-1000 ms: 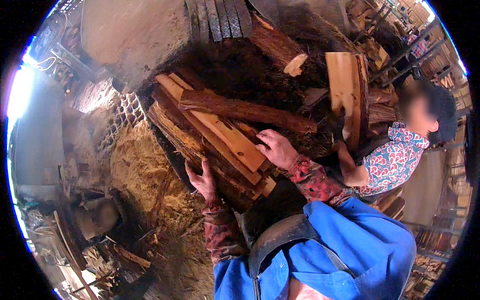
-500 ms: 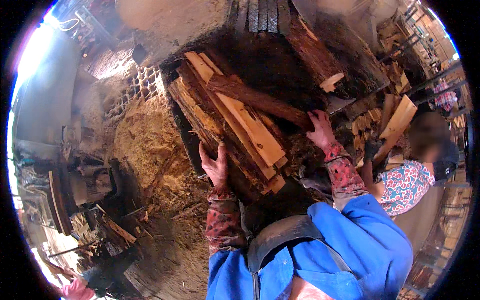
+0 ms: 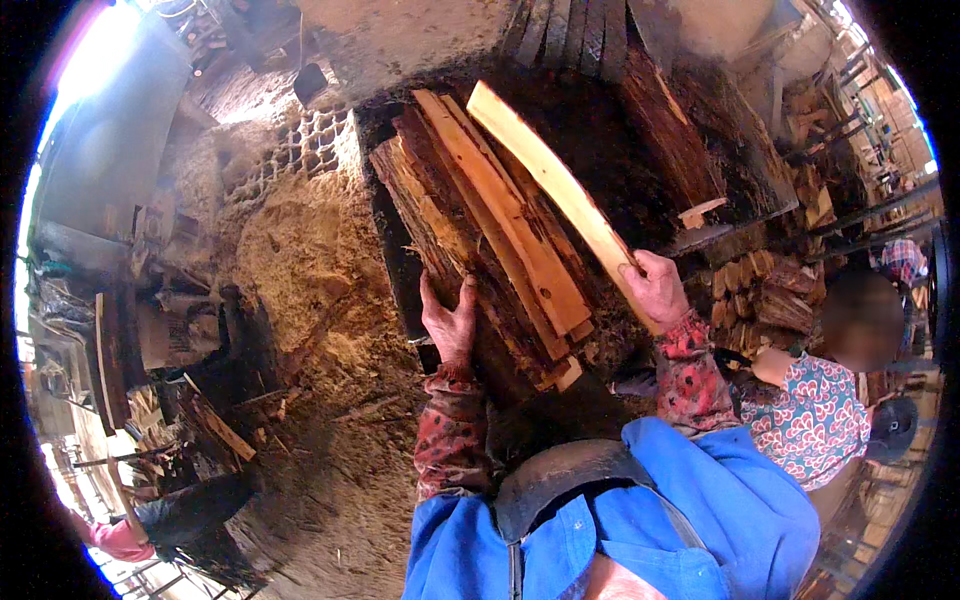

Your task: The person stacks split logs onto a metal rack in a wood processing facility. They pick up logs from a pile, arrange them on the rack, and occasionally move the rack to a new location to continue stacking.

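A stack of rough wooden slabs with bark edges lies lengthwise in front of me, with a tan board [image 3: 520, 225] on top. At its left side is a dark, splintered bark slab [image 3: 425, 205]. My left hand [image 3: 450, 318] rests against the near part of this slab, thumb and fingers spread apart. My right hand [image 3: 658, 288] is closed round the near end of a long, pale, slightly curved board [image 3: 555, 180]. That board slants away to the far left, its pale face up, along the right side of the stack.
Brown sawdust [image 3: 300, 250] is heaped to the left. A reddish bark-covered slab [image 3: 670, 140] lies at the far right, beyond it a dark metal plate [image 3: 740, 140]. Cut wood pieces [image 3: 770, 290] are piled near a co-worker in a patterned shirt [image 3: 810, 420]. Another person's pink sleeve [image 3: 120, 540] shows lower left.
The board in my right hand lay across the stack, bark side up. It has turned pale face up and swung right. The co-worker's raised plank no longer shows.
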Demonstrator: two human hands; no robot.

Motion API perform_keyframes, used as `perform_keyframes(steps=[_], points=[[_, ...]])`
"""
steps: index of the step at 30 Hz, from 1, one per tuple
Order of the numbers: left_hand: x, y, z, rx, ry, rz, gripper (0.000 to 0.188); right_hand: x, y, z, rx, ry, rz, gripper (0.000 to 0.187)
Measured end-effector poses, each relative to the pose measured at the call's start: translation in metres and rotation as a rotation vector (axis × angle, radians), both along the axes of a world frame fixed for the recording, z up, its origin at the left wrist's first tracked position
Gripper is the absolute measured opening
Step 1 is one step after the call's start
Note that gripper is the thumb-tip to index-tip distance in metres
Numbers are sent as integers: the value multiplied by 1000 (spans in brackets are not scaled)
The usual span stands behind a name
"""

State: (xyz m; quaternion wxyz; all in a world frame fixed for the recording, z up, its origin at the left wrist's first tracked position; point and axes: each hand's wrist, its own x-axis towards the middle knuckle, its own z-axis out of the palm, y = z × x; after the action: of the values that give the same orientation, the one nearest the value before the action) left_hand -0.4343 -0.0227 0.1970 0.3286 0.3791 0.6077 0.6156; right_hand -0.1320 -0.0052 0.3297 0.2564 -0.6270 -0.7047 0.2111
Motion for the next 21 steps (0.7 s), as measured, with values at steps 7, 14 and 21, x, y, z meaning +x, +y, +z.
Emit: perform_keyframes(steps=[7, 14, 21], points=[[2, -4, 28, -25, -11, -14, 76, -53, 5, 19, -39, 382, 68, 19], [7, 3, 4, 4, 24, -7, 77, -78, 45, 6, 256, -29, 133, 17], [9, 1, 17, 7, -33, -30, 76, -101, 22, -31, 93, -133, 278, 67]])
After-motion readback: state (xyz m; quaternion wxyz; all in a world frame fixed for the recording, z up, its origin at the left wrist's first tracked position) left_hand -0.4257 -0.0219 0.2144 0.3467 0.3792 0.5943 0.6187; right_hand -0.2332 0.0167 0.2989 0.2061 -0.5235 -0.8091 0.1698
